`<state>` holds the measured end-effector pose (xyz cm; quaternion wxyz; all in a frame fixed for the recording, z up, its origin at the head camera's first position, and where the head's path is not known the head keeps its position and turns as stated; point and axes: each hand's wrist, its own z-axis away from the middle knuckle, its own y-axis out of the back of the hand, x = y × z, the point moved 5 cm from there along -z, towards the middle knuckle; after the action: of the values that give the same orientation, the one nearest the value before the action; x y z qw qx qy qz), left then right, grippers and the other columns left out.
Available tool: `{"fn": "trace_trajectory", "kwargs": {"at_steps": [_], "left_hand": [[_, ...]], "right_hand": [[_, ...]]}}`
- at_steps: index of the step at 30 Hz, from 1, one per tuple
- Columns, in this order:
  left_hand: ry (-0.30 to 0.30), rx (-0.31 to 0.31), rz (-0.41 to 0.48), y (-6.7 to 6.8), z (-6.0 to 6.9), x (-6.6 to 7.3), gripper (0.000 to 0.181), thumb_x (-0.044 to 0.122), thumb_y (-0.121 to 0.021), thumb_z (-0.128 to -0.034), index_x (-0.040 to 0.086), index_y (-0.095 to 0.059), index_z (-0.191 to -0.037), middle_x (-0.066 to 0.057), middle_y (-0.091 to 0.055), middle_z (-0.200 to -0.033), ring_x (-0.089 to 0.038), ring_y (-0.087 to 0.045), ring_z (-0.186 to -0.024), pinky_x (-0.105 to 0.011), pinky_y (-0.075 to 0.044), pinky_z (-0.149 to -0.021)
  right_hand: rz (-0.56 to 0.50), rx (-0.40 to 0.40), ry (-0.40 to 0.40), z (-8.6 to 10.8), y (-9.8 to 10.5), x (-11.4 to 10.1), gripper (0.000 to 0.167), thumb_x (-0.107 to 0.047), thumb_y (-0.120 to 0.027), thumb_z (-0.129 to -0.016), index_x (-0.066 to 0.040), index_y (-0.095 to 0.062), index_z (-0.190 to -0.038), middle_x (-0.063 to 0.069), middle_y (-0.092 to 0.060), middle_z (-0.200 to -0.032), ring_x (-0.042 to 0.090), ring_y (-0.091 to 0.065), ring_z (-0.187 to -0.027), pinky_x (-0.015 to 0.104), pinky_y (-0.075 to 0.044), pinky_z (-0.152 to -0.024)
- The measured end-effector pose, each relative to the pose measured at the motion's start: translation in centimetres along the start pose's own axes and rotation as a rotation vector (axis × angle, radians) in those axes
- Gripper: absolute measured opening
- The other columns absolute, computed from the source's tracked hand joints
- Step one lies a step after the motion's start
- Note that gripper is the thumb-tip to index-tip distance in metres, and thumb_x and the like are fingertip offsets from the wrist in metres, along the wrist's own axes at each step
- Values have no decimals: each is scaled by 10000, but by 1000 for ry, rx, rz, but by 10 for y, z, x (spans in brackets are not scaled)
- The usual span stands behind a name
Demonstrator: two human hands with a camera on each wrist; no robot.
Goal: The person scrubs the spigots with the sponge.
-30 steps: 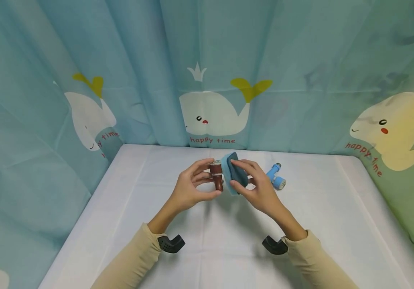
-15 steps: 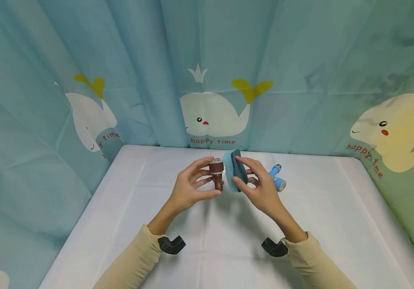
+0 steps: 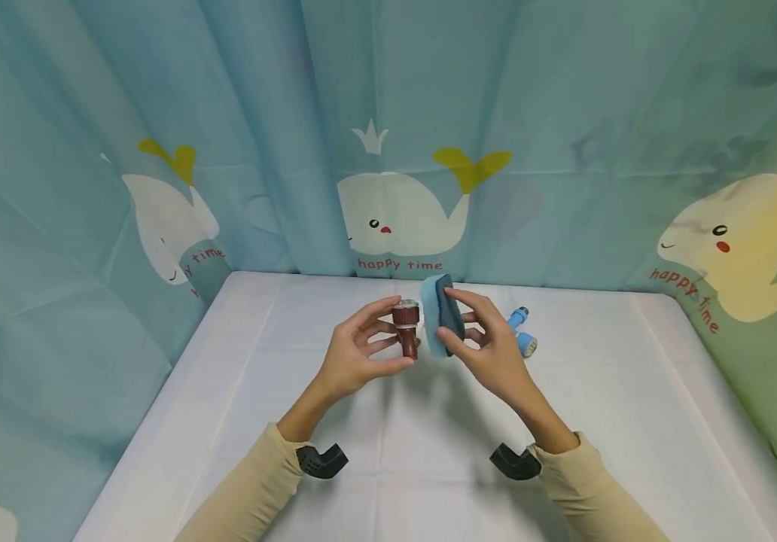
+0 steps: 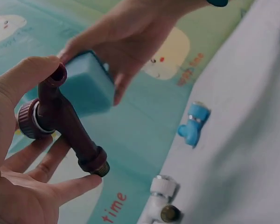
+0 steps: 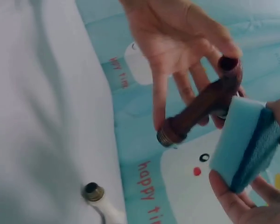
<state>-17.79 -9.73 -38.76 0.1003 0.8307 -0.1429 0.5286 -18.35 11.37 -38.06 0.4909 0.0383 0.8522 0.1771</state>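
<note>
My left hand (image 3: 356, 355) holds a dark brown-red tap (image 3: 407, 331) above the table, thumb at one end and fingertips at others. Its threaded inlet (image 4: 102, 169) and open spout (image 4: 57, 73) show in the left wrist view. A two-layer sponge (image 3: 434, 316), light blue with a darker blue side, is pinched between thumb and fingers of my right hand (image 3: 495, 351). The pale face of the sponge is turned toward the tap, close beside it. From the right wrist view, the sponge (image 5: 245, 142) overlaps part of the tap (image 5: 200, 105); contact cannot be told.
On the white table (image 3: 375, 467) lies a blue tap (image 3: 526, 345), beyond my right hand. A white tap (image 4: 159, 203) also lies there, mostly hidden behind the held things in the head view. A whale-print curtain (image 3: 273, 150) hangs round the table.
The sponge has shifted slightly upward along the tap's side and turned a little more upright, with my right hand moving along. My left hand and the brown-red tap have hardly moved.
</note>
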Motion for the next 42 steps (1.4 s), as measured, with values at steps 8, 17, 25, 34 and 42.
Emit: {"fn": "trace_trajectory", "kwargs": {"at_steps": [8,17,25,34,42], "left_hand": [[2,-23,-26,-3,0,0,826,-121,-850,-742,4,-505,-1482,-168,-541,-1435,-310,-647,-1128,-460,-559,-974],[-2,-33,-10,-5,-2,3,834,-132,-848,-738,3,-496,-1482,-168,-500,-1489,-311,-622,-1149,-468,-544,-998],[-12,-17,-20,-5,-1,4,858,-136,-857,-718,22,-498,-1482,-130,-508,-1481,-305,-607,-1162,-467,-519,-1037],[-8,-51,-49,-4,2,2,864,-142,-852,-723,47,-503,-1490,-135,-498,-1512,-313,-587,-1218,-440,-487,-1078],[169,-68,161,-4,3,-9,957,-122,-807,-796,86,-336,-1602,-157,-354,-1608,-314,-519,-1293,-432,-530,-1023]], "right_hand": [[48,-19,-22,4,0,3,594,-63,-786,-911,-175,-568,-1453,68,-573,-1379,231,-610,-1018,243,-589,-818],[-68,-42,-92,5,-4,8,549,-76,-727,-963,-188,-526,-1462,60,-550,-1410,238,-668,-1015,269,-601,-808],[-121,-107,-123,6,-6,10,521,-88,-686,-995,-176,-501,-1474,120,-531,-1437,282,-660,-1018,332,-601,-807],[-67,-133,-133,3,-3,10,534,-113,-709,-984,-218,-525,-1474,105,-561,-1428,267,-676,-1001,321,-604,-796],[-16,-111,-110,4,-3,14,556,-154,-734,-973,-219,-523,-1483,50,-553,-1427,245,-664,-1040,322,-605,-842]]}}
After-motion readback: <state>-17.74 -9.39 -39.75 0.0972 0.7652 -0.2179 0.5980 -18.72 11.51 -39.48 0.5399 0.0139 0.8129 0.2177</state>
